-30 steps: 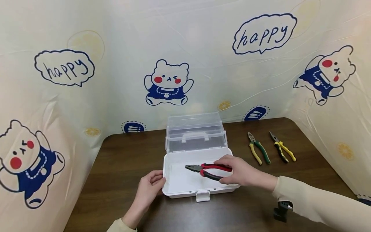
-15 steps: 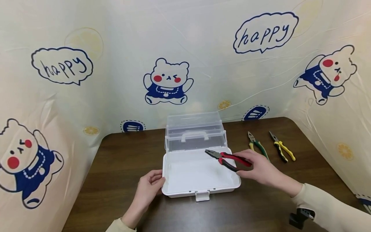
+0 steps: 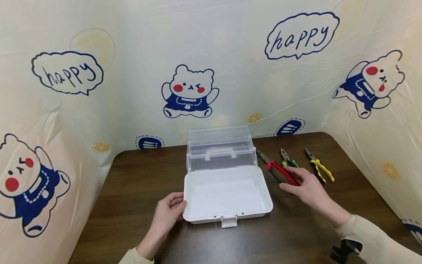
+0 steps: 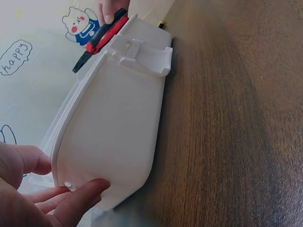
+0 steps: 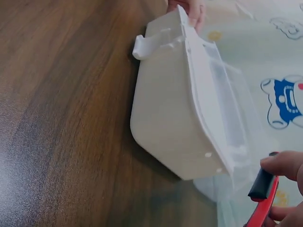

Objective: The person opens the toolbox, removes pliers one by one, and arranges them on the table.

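Observation:
A white plastic box (image 3: 227, 198) lies on the table with its clear hinged lid (image 3: 221, 163) tipped back. At its left end my left hand (image 3: 169, 212) grips the wall; in the left wrist view the thumb (image 4: 90, 189) presses the outside face. My right hand (image 3: 308, 189) pinches the handles of red-and-black combination pliers (image 3: 270, 164), just right of the box, their nose pointing away to the back left. In the right wrist view, a black handle end (image 5: 262, 183) shows beneath the thumb.
Pliers with green and yellow handles (image 3: 291, 162) lie behind the held pair, partly hidden. Yellow-and-black long-nose pliers (image 3: 324, 170) lie further right. A white latch (image 3: 229, 221) sticks out from the box's front. Printed curtains (image 3: 227, 84) close in the brown table (image 3: 141, 176).
My right hand has lifted the red-and-black pliers out from over the box and carried them right, turning their nose toward the back. The left hand stays on the box.

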`<action>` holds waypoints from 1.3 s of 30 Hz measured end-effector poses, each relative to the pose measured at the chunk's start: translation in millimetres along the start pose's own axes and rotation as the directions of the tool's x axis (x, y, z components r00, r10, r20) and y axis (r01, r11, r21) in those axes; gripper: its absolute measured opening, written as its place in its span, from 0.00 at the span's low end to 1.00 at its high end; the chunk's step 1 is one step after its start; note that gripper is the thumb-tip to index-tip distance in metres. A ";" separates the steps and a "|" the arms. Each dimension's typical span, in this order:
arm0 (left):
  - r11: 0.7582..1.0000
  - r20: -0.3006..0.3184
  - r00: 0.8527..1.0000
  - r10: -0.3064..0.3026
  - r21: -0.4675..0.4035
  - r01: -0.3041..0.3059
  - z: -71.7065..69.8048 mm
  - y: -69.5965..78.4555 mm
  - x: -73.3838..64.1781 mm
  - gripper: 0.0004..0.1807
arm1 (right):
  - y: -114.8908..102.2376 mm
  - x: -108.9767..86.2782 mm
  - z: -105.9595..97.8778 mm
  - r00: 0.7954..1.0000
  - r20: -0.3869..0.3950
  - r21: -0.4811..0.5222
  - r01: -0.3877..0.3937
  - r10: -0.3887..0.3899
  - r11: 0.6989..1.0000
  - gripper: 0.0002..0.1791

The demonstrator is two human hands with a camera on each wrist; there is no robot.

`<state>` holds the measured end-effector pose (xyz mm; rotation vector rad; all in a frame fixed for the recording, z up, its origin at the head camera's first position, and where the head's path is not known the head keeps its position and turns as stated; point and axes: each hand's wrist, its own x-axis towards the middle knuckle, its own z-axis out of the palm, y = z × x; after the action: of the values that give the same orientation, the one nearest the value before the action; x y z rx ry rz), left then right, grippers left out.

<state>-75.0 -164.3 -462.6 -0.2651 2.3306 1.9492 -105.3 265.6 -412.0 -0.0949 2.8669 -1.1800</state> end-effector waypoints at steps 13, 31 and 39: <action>1.000 0.000 1.000 -0.015 0.008 0.015 0.2 -3.1 -0.5 0.17 | 24.1 41.2 25.7 0.964 0.027 0.176 -0.267 0.266 0.948 0.42; 1.000 0.017 1.000 -0.018 0.012 0.018 -1.6 -2.6 1.3 0.19 | 33.6 82.8 71.6 0.978 -0.120 -0.019 -0.174 0.170 0.985 0.33; 1.000 0.024 0.999 -0.027 0.009 0.026 0.2 -3.2 3.5 0.18 | 33.8 83.1 76.1 0.978 -0.107 -0.127 -0.191 0.178 0.973 0.36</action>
<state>-77.9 -164.9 -466.4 -0.2689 2.3084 1.9188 -185.0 230.2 -490.9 0.2252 2.9569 -0.9796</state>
